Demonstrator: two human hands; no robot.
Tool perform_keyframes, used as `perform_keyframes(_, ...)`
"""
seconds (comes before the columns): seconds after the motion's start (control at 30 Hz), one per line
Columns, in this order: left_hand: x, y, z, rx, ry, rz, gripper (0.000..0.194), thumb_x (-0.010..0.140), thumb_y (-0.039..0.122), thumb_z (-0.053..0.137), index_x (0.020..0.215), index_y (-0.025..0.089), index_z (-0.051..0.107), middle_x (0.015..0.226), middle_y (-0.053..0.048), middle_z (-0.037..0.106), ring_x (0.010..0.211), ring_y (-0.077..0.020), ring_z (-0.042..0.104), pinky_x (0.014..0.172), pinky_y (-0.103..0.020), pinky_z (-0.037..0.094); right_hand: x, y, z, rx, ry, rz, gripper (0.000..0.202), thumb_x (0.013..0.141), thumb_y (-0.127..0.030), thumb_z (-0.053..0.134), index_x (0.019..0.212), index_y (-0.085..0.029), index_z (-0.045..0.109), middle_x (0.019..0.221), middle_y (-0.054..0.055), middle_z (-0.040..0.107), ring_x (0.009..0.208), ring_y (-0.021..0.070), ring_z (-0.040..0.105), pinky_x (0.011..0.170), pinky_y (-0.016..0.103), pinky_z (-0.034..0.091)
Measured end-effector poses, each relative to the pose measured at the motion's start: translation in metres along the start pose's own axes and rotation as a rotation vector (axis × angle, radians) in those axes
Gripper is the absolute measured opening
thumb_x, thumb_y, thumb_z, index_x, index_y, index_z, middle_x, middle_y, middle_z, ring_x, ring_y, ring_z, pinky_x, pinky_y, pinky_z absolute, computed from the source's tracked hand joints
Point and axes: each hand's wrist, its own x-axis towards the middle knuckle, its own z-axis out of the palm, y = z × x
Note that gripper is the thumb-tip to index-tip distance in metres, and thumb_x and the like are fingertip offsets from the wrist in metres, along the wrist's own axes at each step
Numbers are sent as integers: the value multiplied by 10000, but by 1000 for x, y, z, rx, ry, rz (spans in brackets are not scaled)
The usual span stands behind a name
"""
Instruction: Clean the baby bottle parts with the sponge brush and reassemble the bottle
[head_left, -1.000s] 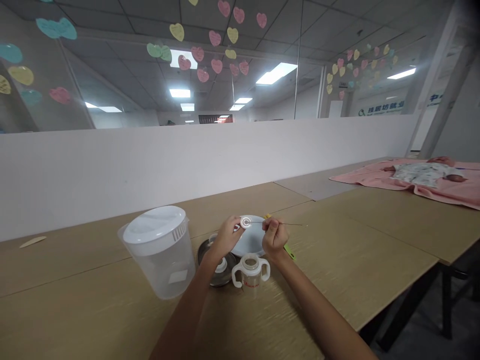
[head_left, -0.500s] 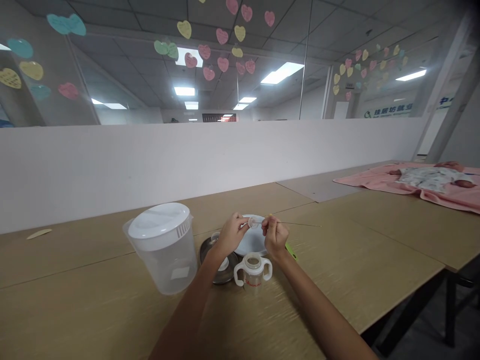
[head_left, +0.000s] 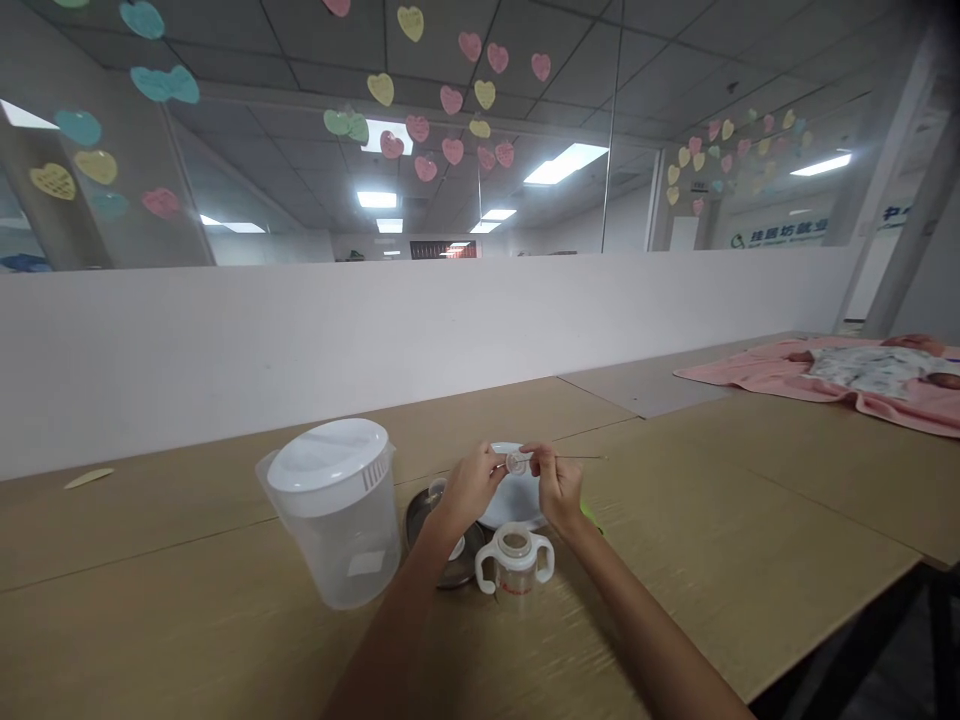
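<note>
Above a pale bowl (head_left: 514, 500), my left hand (head_left: 475, 487) pinches a small clear ring-like part (head_left: 516, 462). My right hand (head_left: 558, 485) is closed on a thin wire-like stick (head_left: 589, 458), which points right and meets the clear part at its other end. Just below the hands stands a clear cup (head_left: 516, 565) with two white handles and an open top. A dark metal tray (head_left: 466, 572) sits to its left, partly hidden by my left forearm, with small white and clear pieces in it.
A lidded translucent pitcher (head_left: 337, 520) stands left of the tray. Something green (head_left: 591, 517) shows behind my right wrist. At the far right a doll-like figure (head_left: 862, 370) lies on a pink cloth (head_left: 757, 375). A white wall (head_left: 375, 330) runs behind the table.
The view has tilted up slightly, so things sit lower in the picture. Less of the stick sticks out to the right of my right hand, and that hand's fingers are nearer the clear part.
</note>
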Motion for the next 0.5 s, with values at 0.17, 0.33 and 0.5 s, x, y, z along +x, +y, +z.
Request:
perform_keyframes(0.17, 1, 13, -2, -36, 27, 16, 274, 932, 267, 421, 883, 185, 678, 822, -18, 534, 753, -127, 544, 671, -211, 392, 2, 12, -1, -93, -18, -2, 584, 944, -480, 272, 693, -156, 689, 465, -2, 504, 427, 99, 463, 473, 214, 327)
perform_keyframes(0.33, 0, 17, -3, 26, 36, 21, 263, 934, 282, 422, 881, 193, 664, 851, -20, 560, 757, -129, 562, 650, -210, 386, 8, 8, -13, -104, -100, -14, 541, 937, -476, 301, 703, -167, 679, 530, 12, 570, 473, 105, 503, 488, 211, 338)
perform_keyframes(0.5, -2, 27, -9, 218, 16, -1, 289, 947, 310, 385, 918, 215, 656, 902, -28, 586, 775, -148, 590, 639, -231, 384, 6, 0, -15, -82, 194, 71, 480, 940, -435, 306, 788, -157, 668, 493, -29, 483, 452, 98, 440, 493, 211, 345)
